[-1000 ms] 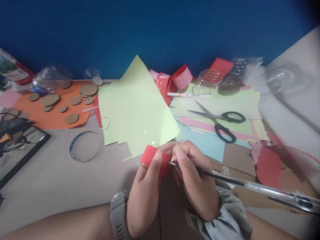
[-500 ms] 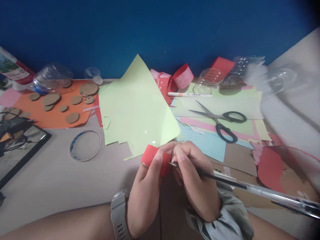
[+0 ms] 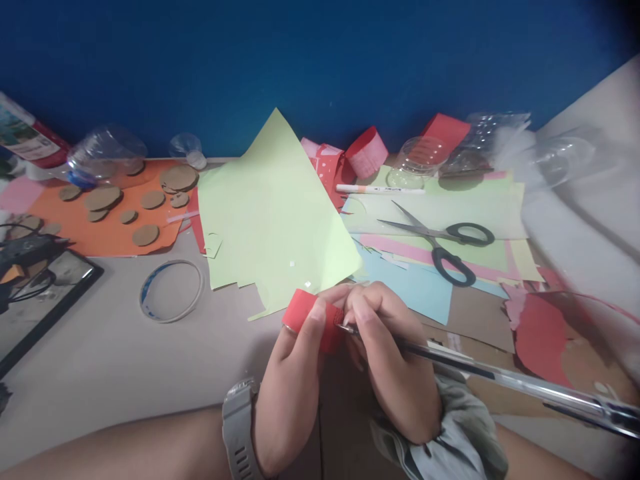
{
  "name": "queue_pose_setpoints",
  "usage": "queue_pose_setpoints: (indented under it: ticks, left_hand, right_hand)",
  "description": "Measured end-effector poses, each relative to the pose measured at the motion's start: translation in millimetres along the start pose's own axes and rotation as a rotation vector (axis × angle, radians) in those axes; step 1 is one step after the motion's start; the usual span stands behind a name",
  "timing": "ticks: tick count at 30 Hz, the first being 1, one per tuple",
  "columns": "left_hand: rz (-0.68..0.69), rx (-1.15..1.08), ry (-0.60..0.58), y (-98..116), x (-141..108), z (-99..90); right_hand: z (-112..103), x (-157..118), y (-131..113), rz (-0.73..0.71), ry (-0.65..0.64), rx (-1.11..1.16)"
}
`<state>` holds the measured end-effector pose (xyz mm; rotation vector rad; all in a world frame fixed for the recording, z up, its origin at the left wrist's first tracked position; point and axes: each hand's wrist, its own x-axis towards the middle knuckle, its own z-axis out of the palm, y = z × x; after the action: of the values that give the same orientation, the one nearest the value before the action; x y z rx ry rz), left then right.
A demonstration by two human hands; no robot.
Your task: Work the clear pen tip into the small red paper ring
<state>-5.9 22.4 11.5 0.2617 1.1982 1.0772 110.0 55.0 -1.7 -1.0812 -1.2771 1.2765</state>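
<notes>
A small red paper piece (image 3: 300, 309) is pinched in my left hand (image 3: 295, 373), with the thumb pressed on its face. Small dark marks show near its right end. My right hand (image 3: 390, 353) is closed around a clear pen (image 3: 500, 379), whose tip touches the red piece by those marks. The pen's long barrel points to the lower right. Both hands are close together, just below a large light green sheet (image 3: 275, 213). Some fingers of each hand are hidden behind the red piece and the other hand.
Scissors (image 3: 435, 240) and a marker (image 3: 380, 189) lie on coloured papers at the right. A tape ring (image 3: 200, 293), cardboard discs on orange paper (image 3: 115, 237) and a dark-edged device (image 3: 93, 272) are at left. Plastic bottle parts (image 3: 107, 150) stand by the blue wall.
</notes>
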Motion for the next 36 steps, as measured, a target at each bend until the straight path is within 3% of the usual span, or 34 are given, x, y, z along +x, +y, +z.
queue_pose_setpoints:
  ticks: [5,13,19,25,36]
  left_hand:
    - [-0.011,0.043,-0.015,-0.4,0.6,-0.5]
    - [0.014,-0.005,-0.034,0.2,1.2,0.2]
    - [-0.009,0.078,-0.015,0.2,3.6,-2.1]
    - [0.014,0.017,-0.047,0.4,2.3,-1.8]
    - [0.031,0.023,-0.049,0.1,2.9,-1.6]
  right_hand:
    - [-2.1,-2.3,2.7,-0.001,-0.04,-0.003]
    - [1.1,-0.2,2.4,-0.029,0.02,0.003]
    - [-1.3,-0.1,0.8,-0.035,-0.027,-0.037]
    - [2.1,-0.1,0.5,-0.019,0.031,-0.01]
    - [-0.7,-1.4,6.2,-0.006,-0.011,0.021]
